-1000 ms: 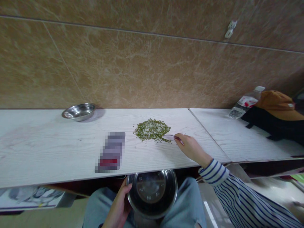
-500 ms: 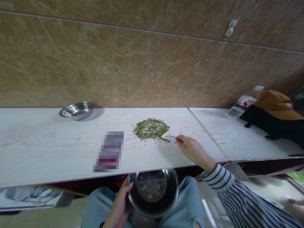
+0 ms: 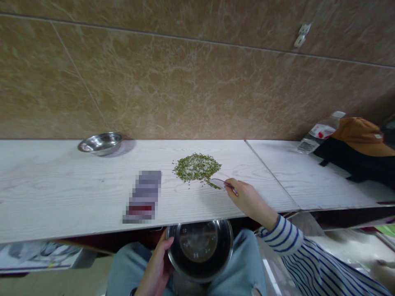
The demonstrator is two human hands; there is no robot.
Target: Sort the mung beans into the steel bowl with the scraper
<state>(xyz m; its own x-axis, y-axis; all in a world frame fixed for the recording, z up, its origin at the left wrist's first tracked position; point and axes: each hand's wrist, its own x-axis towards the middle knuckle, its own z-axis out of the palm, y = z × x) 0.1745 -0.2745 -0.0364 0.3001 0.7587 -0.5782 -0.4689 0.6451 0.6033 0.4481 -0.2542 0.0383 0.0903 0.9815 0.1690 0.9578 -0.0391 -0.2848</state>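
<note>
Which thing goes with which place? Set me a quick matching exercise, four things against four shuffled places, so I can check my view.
Things:
1. purplish utensil
2. shallow metal bowl
3. deep metal bowl
4. plastic bottle

Places:
A. in the left hand, below the front edge of the tabletop
B. beside the orange-brown cap
C. in the right hand, next to the green grains
D. on the tabletop near the wall, at picture left

Pairs: 1-C, 2-D, 3-A, 4-B
</note>
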